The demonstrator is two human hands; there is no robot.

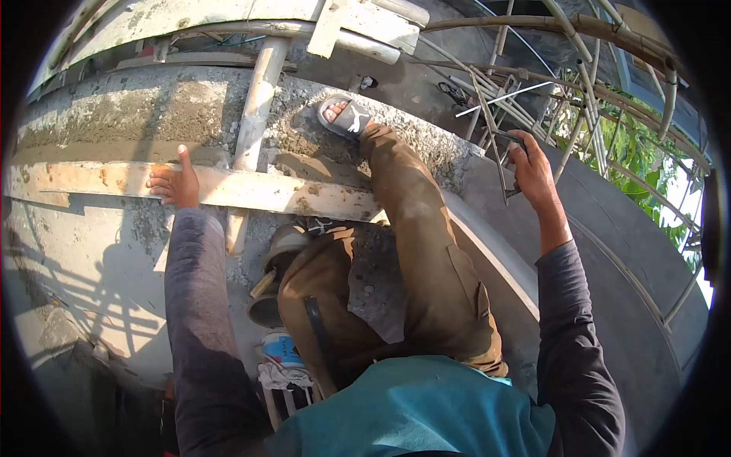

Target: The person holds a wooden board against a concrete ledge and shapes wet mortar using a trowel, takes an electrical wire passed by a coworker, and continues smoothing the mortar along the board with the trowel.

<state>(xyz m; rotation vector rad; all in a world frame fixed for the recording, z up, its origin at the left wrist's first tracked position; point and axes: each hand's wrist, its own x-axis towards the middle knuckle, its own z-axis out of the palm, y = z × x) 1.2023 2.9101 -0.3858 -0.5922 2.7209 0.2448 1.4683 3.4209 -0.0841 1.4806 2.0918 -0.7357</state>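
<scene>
My left hand (pixel 177 183) is against the long wooden board (pixel 282 190), its fingers stretched out to the left and the thumb pointing up. Out to the right, my right hand (pixel 533 171) is closed round the dark handle of a plastering trowel (pixel 500 164). The trowel's long, narrow blade is seen nearly edge-on, in the air beyond the ledge. Rough, damp-looking mortar (pixel 175 114) lies along the far side of the board. My sandalled foot (pixel 344 116) stands on the concrete ledge beyond the board.
A round bamboo pole (pixel 259 107) crosses under the board. Bamboo scaffolding (pixel 594 99) rises at the right, past a drop beside the ledge. Near my left leg are a dark bucket (pixel 266 311) and a blue-and-white container (pixel 282 349). Planks (pixel 221 14) run along the top.
</scene>
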